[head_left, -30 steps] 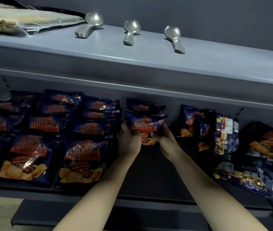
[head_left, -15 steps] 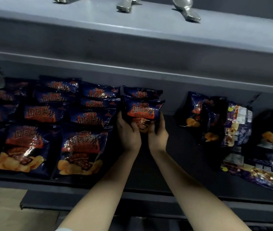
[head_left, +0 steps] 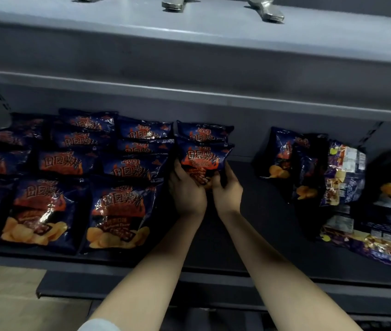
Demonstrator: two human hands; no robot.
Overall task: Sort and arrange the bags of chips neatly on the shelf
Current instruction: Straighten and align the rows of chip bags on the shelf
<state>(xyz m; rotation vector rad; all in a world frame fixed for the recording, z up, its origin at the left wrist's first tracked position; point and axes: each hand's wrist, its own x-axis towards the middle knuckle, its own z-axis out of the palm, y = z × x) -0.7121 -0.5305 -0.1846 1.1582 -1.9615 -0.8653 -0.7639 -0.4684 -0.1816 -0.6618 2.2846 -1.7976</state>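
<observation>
A dark blue chip bag with orange lettering (head_left: 205, 158) stands upright at the middle of the dark shelf (head_left: 256, 235). My left hand (head_left: 186, 189) grips its lower left side and my right hand (head_left: 227, 189) grips its lower right side. Another bag of the same kind (head_left: 204, 132) stands right behind it. To the left, several matching bags (head_left: 118, 209) lie in neat overlapping rows. On the right, a loose heap of chip bags (head_left: 306, 168) leans and lies in disorder.
The upper grey shelf (head_left: 189, 51) overhangs the bags, with metal scoop handles (head_left: 266, 13) on top. Bare dark shelf lies between my hands and the right heap. A purple mixed-snack bag (head_left: 366, 244) lies at the front right. The floor (head_left: 5, 302) shows at lower left.
My view has dropped and moved closer. Both hands have pushed the bag back against the one behind it, and my right hand has moved in closer to my left.
</observation>
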